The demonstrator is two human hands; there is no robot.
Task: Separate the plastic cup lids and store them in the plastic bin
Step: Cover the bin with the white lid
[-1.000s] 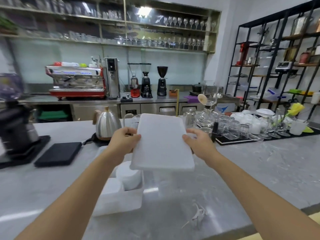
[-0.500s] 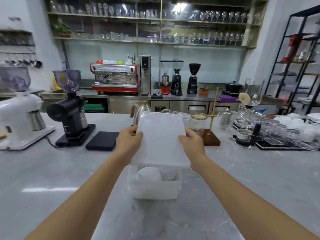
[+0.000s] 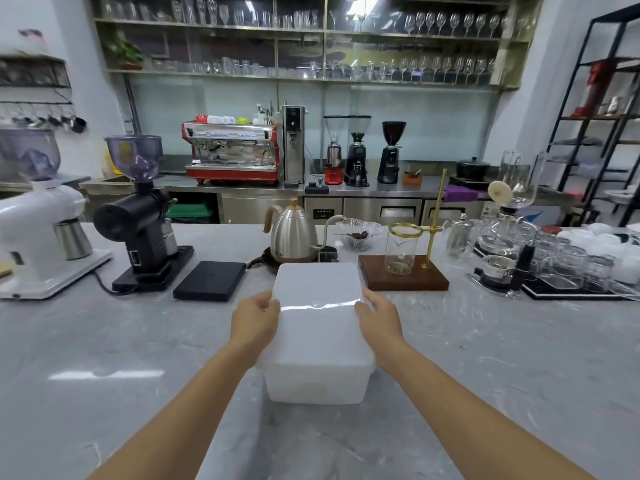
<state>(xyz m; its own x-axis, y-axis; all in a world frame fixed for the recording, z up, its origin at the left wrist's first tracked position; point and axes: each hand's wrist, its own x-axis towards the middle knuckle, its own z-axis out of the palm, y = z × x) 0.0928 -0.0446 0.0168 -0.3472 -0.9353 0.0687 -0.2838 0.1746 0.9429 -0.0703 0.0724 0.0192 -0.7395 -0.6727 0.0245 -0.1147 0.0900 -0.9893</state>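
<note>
A white translucent plastic bin (image 3: pixel 313 384) stands on the grey marble counter right in front of me. Its flat white cover (image 3: pixel 317 306) lies on top of the bin and hides what is inside, so no cup lids show. My left hand (image 3: pixel 254 322) grips the cover's left edge. My right hand (image 3: pixel 379 318) grips its right edge. Both forearms reach in from the bottom of the view.
Behind the bin stand a steel gooseneck kettle (image 3: pixel 294 233), a black scale pad (image 3: pixel 209 280) and a wooden drip stand with a glass (image 3: pixel 403 271). Two grinders (image 3: pixel 138 216) are at the left, and a tray of glasses (image 3: pixel 571 268) at the right.
The cover has come down from in front of me onto the bin, which now hides the cup lids. The view has swung so the bin sits centred.
</note>
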